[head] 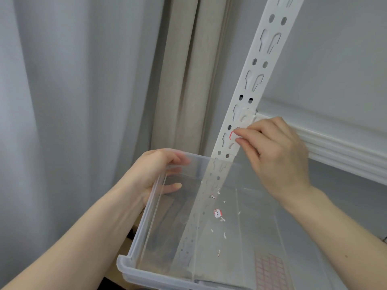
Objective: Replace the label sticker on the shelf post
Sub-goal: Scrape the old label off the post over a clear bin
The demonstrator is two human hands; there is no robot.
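Against grey curtains, left hand (156, 171) grips the clear bin (144, 216); right hand (272, 151) pinches the post's (257, 65) sticker (232, 136).

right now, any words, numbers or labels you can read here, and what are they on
"2-" or close to it, blurred: on a torn red-edged sticker scrap lying in the clear plastic bin.
Unreadable: the red-edged sticker on the shelf post, mostly covered by the right hand.
No text legible: the pink grid sheet seen through the bin.
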